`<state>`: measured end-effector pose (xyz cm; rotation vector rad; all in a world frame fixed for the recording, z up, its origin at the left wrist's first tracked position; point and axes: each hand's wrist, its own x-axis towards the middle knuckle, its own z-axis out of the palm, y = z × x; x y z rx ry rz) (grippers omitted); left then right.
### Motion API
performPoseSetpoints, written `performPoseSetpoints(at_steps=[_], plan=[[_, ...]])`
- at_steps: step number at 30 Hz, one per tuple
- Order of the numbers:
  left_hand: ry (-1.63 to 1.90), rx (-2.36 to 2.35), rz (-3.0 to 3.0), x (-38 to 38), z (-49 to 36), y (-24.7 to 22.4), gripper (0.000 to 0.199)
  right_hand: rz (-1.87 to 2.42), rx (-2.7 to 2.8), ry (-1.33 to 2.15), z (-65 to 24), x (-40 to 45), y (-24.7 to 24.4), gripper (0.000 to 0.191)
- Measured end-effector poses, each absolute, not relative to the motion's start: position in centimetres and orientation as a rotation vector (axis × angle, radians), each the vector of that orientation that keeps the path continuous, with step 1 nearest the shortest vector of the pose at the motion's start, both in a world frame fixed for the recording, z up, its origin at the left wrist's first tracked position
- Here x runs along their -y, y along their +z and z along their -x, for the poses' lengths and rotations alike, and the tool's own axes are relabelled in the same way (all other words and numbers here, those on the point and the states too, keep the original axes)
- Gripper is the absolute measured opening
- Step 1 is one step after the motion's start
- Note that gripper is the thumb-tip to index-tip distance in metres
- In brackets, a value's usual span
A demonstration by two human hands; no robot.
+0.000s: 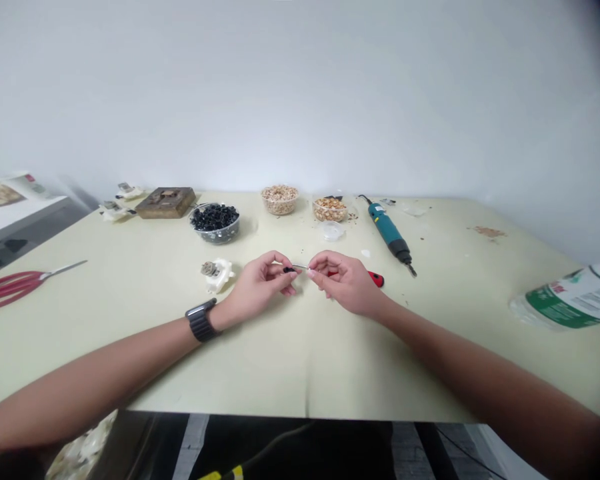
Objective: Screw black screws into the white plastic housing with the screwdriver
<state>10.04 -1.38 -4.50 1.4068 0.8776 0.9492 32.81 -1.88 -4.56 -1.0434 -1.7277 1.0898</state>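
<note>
Near the middle of the table, my left hand (264,283) pinches a small black part (289,270) between thumb and fingertips. My right hand (344,281) is closed around a screwdriver, whose red handle (377,279) sticks out behind the fingers. The screwdriver's thin metal shaft (300,267) spans the gap between the two hands, its tip at the black part. A white plastic piece with a metal gear-like part (217,275) lies just left of my left hand. Behind it stands a clear bowl of black parts (215,221).
Tubs of small tan pieces (279,199) and orange-brown pieces (329,209) stand at the back, near a teal power tool (390,230). A metal block (166,203) is back left, red scissors (20,285) far left, a labelled plastic container (575,298) right.
</note>
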Motion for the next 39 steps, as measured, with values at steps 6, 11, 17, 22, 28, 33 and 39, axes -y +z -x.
performPoseSetpoints(at_steps=[6,11,17,22,28,33,39], plan=[[0.983,-0.917,-1.412,-0.1,-9.9,-5.0,0.058,1.045,1.843,0.934,-32.8,0.4,-4.6,0.02],[0.968,-0.944,-1.494,0.6,-9.4,-5.1,0.049,1.039,1.893,0.897,-32.5,0.5,-5.3,0.021],[0.929,-0.976,-1.678,0.8,-8.8,-5.5,0.04,1.079,2.094,0.735,-32.7,1.4,-6.3,0.02],[0.92,-1.001,-1.711,0.8,-8.7,-5.5,0.039,1.074,2.142,0.654,-32.8,1.6,-6.1,0.019],[0.927,-1.001,-1.716,0.8,-8.7,-5.6,0.042,1.054,2.222,0.486,-32.7,1.6,-6.2,0.02],[0.921,-1.005,-1.736,0.9,-8.6,-5.6,0.042,1.058,2.231,0.479,-32.8,1.6,-6.4,0.02],[0.913,-0.999,-1.727,0.8,-8.6,-5.6,0.042,1.071,2.216,0.516,-32.9,1.4,-6.4,0.022]])
